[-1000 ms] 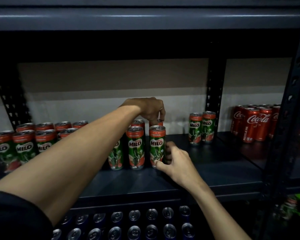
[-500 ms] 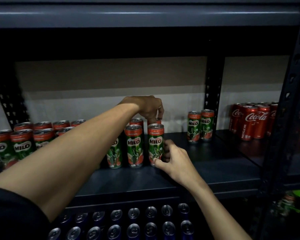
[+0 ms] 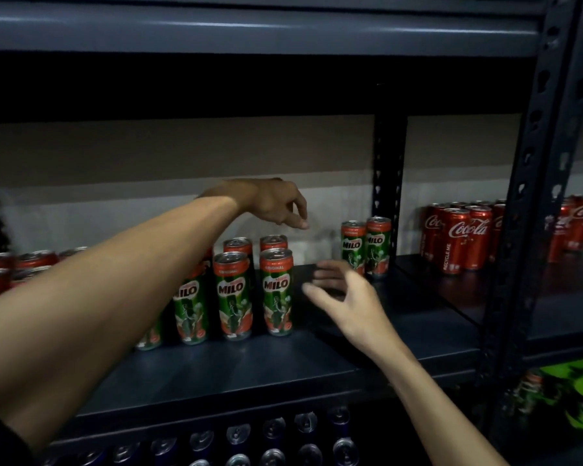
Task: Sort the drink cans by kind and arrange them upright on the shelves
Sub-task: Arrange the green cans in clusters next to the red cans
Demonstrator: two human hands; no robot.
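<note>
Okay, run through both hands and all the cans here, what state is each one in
Left hand: loosely curled, holding nothing.
Right hand: open, fingers spread, holding nothing.
Middle Milo cans: upright, in rows.
Two Milo cans by the post: upright, side by side.
Left Milo cans: upright, blurred.
Coca-Cola cans: upright, clustered.
Lower-shelf cans: upright, tops showing.

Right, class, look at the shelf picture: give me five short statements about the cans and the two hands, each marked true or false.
1. The central Milo cans stand upright. True.
2. The right hand grips a Milo can. False: it is open beside them, holding nothing.
3. The Coca-Cola cans stand right of the upright post. True.
4. The left hand rests on a can top. False: it hangs above the cans, touching none.
5. The pair of Milo cans lies tipped over. False: both stand upright by the post.
</note>
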